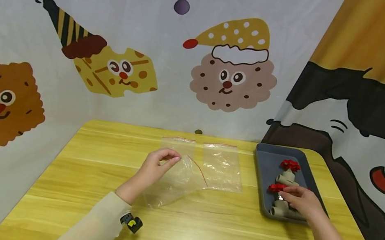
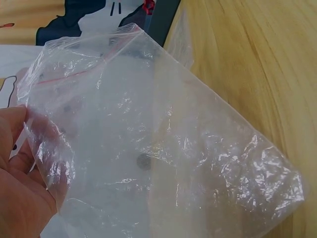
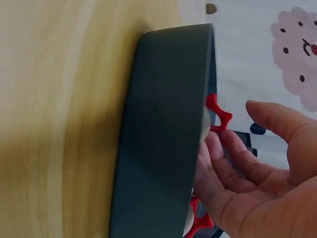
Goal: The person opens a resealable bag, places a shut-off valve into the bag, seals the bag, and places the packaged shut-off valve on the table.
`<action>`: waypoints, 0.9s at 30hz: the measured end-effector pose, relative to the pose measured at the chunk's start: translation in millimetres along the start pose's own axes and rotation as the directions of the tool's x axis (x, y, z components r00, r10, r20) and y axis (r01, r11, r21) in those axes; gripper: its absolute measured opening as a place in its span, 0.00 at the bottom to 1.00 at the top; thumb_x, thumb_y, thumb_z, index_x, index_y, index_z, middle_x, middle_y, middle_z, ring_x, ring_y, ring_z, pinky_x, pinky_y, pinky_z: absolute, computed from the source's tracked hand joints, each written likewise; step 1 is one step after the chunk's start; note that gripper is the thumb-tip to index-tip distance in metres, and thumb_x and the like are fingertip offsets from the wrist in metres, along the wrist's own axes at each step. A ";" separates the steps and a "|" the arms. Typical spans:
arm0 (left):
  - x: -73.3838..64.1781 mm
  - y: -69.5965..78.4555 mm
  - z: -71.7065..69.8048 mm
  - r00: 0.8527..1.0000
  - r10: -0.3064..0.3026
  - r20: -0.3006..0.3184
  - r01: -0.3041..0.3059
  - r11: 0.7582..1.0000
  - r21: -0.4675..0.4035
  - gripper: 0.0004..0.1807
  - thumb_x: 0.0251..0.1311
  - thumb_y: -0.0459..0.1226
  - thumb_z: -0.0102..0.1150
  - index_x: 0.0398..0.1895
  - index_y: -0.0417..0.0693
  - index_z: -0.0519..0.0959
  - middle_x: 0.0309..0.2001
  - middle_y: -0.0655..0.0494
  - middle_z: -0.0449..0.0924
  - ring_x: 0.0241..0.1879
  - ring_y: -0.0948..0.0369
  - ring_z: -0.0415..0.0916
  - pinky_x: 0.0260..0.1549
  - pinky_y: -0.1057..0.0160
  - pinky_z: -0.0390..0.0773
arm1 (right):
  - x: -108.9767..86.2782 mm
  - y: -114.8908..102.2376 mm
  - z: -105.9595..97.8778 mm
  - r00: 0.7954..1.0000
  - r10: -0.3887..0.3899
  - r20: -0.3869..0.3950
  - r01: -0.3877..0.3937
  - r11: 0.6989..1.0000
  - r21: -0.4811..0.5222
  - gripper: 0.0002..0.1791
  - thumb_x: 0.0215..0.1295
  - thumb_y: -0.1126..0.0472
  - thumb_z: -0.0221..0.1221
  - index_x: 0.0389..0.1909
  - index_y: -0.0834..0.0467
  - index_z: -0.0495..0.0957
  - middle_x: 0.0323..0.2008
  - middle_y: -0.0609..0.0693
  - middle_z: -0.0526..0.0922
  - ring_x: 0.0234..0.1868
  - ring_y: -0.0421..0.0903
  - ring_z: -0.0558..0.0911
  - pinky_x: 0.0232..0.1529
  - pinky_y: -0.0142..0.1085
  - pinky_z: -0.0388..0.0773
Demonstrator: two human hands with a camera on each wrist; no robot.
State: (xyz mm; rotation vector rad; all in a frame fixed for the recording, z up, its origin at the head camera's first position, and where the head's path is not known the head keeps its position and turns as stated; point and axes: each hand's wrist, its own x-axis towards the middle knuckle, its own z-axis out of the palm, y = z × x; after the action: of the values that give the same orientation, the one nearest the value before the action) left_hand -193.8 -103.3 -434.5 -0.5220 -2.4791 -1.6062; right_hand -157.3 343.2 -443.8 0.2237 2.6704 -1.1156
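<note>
My left hand (image 1: 155, 170) pinches the edge of a clear zip bag (image 2: 163, 144) between thumb and fingers. The bag hangs spread out near its red-striped top, with its lower corner by the table. Over the dark grey tray (image 1: 260, 176), my right hand (image 1: 303, 201) reaches in beside a near valve (image 1: 280, 209) with a red handwheel (image 1: 275, 187). In the right wrist view the thumb stands apart from the fingers, which extend between two red handwheels (image 3: 220, 116). Behind lies a second beige valve (image 1: 286, 177) with a red handwheel (image 1: 291, 164).
Two more clear zip bags lie flat toward the back of the wooden table (image 1: 102, 173), one bag (image 1: 224, 166) left of the tray and another bag (image 1: 178, 144) partly behind the held one. A printed curtain (image 1: 137, 12) hangs behind the table.
</note>
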 end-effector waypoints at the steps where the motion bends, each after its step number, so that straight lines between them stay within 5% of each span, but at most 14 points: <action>1: -0.2 -0.5 -0.3 1.000 0.003 0.000 -0.003 1.000 -0.001 0.08 0.63 0.40 0.57 0.39 0.48 0.82 0.39 0.55 0.82 0.42 0.59 0.78 0.49 0.55 0.77 | 0.0 -0.1 0.8 1.000 0.002 -0.016 -0.003 0.999 -0.044 0.32 0.64 0.44 0.57 0.53 0.68 0.72 0.49 0.65 0.78 0.44 0.54 0.78 0.39 0.43 0.78; 6: -0.4 -0.7 -1.1 1.000 0.006 0.003 -0.006 1.000 0.006 0.08 0.63 0.41 0.57 0.38 0.49 0.82 0.38 0.56 0.82 0.42 0.60 0.78 0.49 0.56 0.78 | -0.2 -1.1 6.3 0.999 0.000 -0.054 -0.011 0.979 -0.205 0.33 0.60 0.41 0.60 0.49 0.68 0.74 0.44 0.66 0.79 0.44 0.61 0.76 0.37 0.46 0.76; 17: -1.4 -1.2 -2.8 1.000 0.013 -0.006 -0.013 1.000 0.020 0.07 0.63 0.40 0.57 0.38 0.49 0.82 0.38 0.56 0.82 0.41 0.60 0.78 0.48 0.55 0.78 | 10.2 -1.2 28.1 0.998 0.024 -0.066 -0.047 0.925 -0.377 0.38 0.56 0.43 0.63 0.51 0.73 0.70 0.46 0.70 0.77 0.44 0.64 0.76 0.42 0.56 0.74; 27: -1.2 -2.4 -3.7 1.000 0.011 -0.004 -0.011 1.000 0.012 0.07 0.63 0.40 0.58 0.39 0.49 0.82 0.38 0.56 0.82 0.42 0.59 0.78 0.48 0.54 0.78 | 6.7 -10.4 46.7 0.975 -0.160 -0.152 0.060 0.855 -0.514 0.24 0.52 0.60 0.66 0.42 0.73 0.72 0.36 0.68 0.76 0.33 0.62 0.77 0.34 0.53 0.76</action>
State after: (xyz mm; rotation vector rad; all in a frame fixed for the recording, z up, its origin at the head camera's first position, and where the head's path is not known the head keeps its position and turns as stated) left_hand -193.9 -107.8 -435.3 -0.5298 -2.4773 -1.5852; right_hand -158.7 302.8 -470.3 0.0797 3.0650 -0.3876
